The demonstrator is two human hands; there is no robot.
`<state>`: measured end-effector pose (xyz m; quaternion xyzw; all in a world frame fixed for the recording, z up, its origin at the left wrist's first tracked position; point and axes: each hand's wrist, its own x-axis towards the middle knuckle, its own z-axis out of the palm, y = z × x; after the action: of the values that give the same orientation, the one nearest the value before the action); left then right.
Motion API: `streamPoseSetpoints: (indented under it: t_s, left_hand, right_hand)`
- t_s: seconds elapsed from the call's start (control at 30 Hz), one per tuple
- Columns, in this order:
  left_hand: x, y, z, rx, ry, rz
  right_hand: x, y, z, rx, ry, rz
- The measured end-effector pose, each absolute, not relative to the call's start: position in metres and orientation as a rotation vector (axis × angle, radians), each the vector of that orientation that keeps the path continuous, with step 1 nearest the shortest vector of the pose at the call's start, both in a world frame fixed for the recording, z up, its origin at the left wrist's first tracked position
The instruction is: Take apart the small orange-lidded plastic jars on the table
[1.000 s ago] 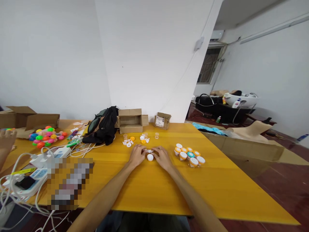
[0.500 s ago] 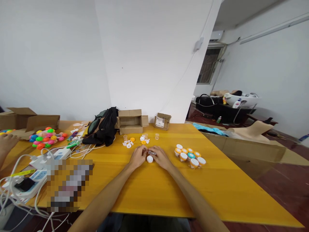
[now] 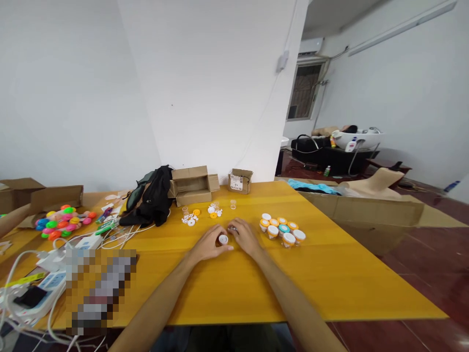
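Observation:
My left hand [image 3: 211, 243] curls around a small white round cap [image 3: 223, 239], its thumb stretched out along the near side. Just to the right, my right hand [image 3: 244, 236] pinches a small greyish piece [image 3: 233, 228]; its fine detail is too small to make out. Beyond my hands lie loose white parts, a yellow ring [image 3: 213, 215] and a clear cup [image 3: 233, 204]. A second group nearby has a white ring [image 3: 191, 222] and a yellow one [image 3: 197, 212]. Several clear jars with white, orange and teal lids [image 3: 283, 229] stand together to the right.
Cardboard boxes [image 3: 192, 186] and a black bag [image 3: 152, 198] line the table's back. At left are colourful balls [image 3: 66, 222], white power strips [image 3: 54, 281] with tangled cables, and a blurred-out object [image 3: 100, 291]. Another person's arm [image 3: 14, 220] reaches in from the left edge.
My left hand has left the small greyish piece and closed around the white cap, which stood on the table between my hands. My right hand keeps the piece. The view has shifted slightly right.

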<state>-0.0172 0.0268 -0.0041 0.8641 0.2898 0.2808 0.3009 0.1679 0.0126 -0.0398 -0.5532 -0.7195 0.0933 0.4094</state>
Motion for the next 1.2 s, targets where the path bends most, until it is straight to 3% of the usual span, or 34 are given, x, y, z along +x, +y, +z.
streamPoseSetpoints:
  t_s: [0.7, 1.2]
  left_hand:
    - [-0.015, 0.031, -0.015, 2.417, 0.741, 0.666]
    - [-0.012, 0.033, -0.019, 2.398, 0.722, 0.694]
  right_hand:
    - [0.196, 0.066, -0.034, -1.608, -1.666, 0.105]
    - [0.199, 0.08, -0.059, -1.587, -1.569, -0.005]
